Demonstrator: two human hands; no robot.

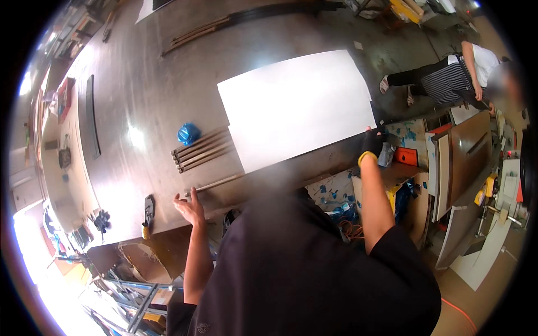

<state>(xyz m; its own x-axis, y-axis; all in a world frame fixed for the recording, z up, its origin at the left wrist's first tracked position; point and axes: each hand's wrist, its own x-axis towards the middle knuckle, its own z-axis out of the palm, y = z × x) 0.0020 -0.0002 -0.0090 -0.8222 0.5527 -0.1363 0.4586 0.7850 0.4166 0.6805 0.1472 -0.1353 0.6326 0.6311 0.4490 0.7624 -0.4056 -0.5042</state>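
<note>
"So, what is the left hand (192, 209) doing?"

"It's spread, thumb apart from the fingers, left of the white sheet (297, 109) and nearer the wearer. The end of a thin single rod (216, 183) lies right at it; I can't tell whether they touch. That rod runs to the sheet's near left corner."

"And the right hand (371, 144)?"

"At the sheet's near right corner, in a dark glove with a yellow cuff (367, 157). Its fingers are too dark to read, so I can't tell whether they pinch or just rest there."

"Where exactly is the sheet?"

"Flat on the grey table (134, 95), in front of the wearer."

"Anything close by?"

"Several brown rods (203, 152) side by side, reaching its left edge, with a shiny blue bundle (189, 133) just beyond them. Farther left of the sheet are a black tool with a yellow handle end (148, 215) and a dark flat strip (92, 117). Long dark bars (235, 19) lie beyond it."

"Anyone else?"

"Well right of the sheet, a co-worker in a striped apron (445, 84), bending forward."
</note>
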